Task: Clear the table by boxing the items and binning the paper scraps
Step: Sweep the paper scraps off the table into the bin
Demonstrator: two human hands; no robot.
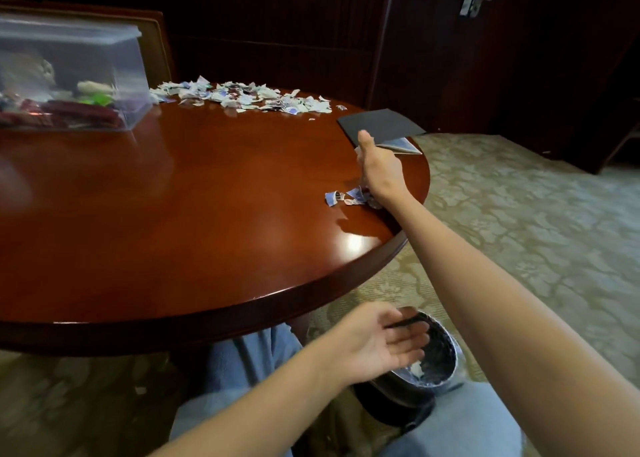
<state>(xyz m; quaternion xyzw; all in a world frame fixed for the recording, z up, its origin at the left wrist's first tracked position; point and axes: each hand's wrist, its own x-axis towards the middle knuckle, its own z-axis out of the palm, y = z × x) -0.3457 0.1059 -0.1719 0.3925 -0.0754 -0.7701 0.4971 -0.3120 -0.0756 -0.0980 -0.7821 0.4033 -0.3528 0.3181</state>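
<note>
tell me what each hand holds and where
Left hand holds nothing, open over the bin. Right hand, at the paper scraps: fingers hidden, cannot tell.

A clear plastic box (pixel 69 75) with mixed items inside stood at the left of the round wooden table (pixel 207 196). Paper scraps (pixel 242 98) lay strewn along the far edge. The right hand (pixel 381 169) rested beside a small pile of scraps (pixel 346 196), near a black folder (pixel 379 124). The left hand (pixel 377 342) hovered palm-up, fingers straight, over a bin (pixel 440 356) between the knees.
</note>
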